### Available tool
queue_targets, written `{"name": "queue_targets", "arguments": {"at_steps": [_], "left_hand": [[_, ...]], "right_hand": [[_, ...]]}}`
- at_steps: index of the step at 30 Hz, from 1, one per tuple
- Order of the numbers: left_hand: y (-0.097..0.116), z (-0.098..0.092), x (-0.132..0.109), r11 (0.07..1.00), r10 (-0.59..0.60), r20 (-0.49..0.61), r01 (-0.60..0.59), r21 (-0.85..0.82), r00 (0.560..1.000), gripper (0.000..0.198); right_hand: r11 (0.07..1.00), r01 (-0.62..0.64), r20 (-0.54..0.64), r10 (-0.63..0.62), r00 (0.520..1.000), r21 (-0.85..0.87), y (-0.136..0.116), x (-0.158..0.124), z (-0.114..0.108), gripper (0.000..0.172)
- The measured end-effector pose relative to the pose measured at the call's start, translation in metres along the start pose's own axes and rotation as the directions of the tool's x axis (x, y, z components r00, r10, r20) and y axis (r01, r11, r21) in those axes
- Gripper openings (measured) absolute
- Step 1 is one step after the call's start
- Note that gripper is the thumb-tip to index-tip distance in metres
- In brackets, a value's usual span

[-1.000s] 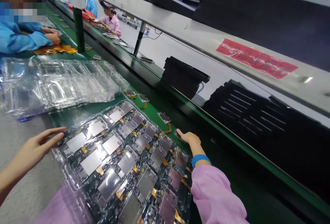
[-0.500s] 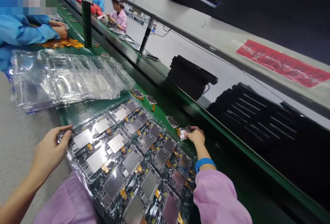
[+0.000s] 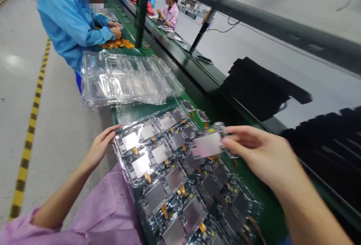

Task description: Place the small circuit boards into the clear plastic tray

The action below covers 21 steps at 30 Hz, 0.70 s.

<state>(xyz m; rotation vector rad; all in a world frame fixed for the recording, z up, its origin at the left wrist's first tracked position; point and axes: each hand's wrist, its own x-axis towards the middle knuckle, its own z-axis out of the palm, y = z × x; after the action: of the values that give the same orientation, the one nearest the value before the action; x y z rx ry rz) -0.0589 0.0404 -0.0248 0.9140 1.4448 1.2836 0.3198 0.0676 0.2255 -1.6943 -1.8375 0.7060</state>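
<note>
My right hand [image 3: 251, 151] pinches a circuit board [image 3: 208, 144] by its right edge, above the tray. The board has a silvery shield plate and is slightly blurred. Below it lies a clear plastic tray [image 3: 123, 162] filled with rows of similar boards, with short orange flex cables. My left hand [image 3: 102, 143] grips the tray's upper left edge, thumb and fingers closed on the rim. Past the tray's far edge, a loose board [image 3: 203, 116] and another loose board [image 3: 187, 105] rest on the green belt.
Stacked empty clear trays [image 3: 124, 83] lie beyond my tray on the green surface. A co-worker in blue [image 3: 67, 15] leans over orange flex cables [image 3: 120, 43] at the far left. A dark post [image 3: 141, 23] and a metal rail [image 3: 220, 6] stand along the line.
My right hand has lifted a board from the belt and brought it over the tray. My left hand still holds the tray edge. The view has swung left.
</note>
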Motion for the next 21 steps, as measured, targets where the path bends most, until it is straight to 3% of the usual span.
{"name": "queue_targets", "arguments": {"at_steps": [2,5,7,9,11,13,16,18,21], "left_hand": [[-0.008,0.0,0.003,0.981,-0.043,0.011,0.044,-0.191,0.999,0.061],[-0.015,-0.003,0.008,0.93,-0.075,0.075,0.097,-0.355,0.994,0.058],[-0.013,-0.006,0.01,0.919,-0.075,0.123,0.117,-0.376,0.99,0.059],[-0.01,-0.008,0.009,0.927,-0.076,0.153,0.126,-0.353,0.985,0.063],[-0.006,-0.009,0.007,0.948,-0.065,0.165,0.112,-0.296,0.984,0.064],[-0.003,-0.008,0.005,0.974,-0.041,0.158,0.075,-0.213,0.987,0.062],[0.0,-0.002,0.004,0.992,-0.004,0.111,0.018,-0.121,0.994,0.065],[0.002,0.004,0.003,0.995,0.006,0.067,0.001,-0.105,0.998,0.067],[0.001,0.009,0.002,0.997,0.033,0.011,-0.032,-0.074,0.999,0.064]], "right_hand": [[0.984,-0.038,0.236,-0.004,0.972,0.174,-0.024,0.016,0.064,0.024],[0.961,-0.142,0.44,0.025,0.898,0.236,-0.032,0.046,0.162,0.022],[0.959,-0.224,0.507,0.107,0.855,0.175,-0.027,0.067,0.212,0.022],[0.961,-0.257,0.515,0.173,0.84,0.097,-0.02,0.081,0.243,0.02],[0.965,-0.256,0.494,0.195,0.847,0.058,-0.016,0.085,0.255,0.019],[0.981,-0.191,0.432,0.153,0.889,0.044,-0.016,0.079,0.255,0.018],[0.994,0.073,0.268,-0.051,0.962,-0.075,-0.019,0.06,0.247,0.019],[0.954,0.228,0.215,-0.186,0.959,-0.192,-0.022,0.049,0.241,0.018],[0.917,0.277,0.183,-0.231,0.956,-0.286,-0.019,0.042,0.216,0.015]]}}
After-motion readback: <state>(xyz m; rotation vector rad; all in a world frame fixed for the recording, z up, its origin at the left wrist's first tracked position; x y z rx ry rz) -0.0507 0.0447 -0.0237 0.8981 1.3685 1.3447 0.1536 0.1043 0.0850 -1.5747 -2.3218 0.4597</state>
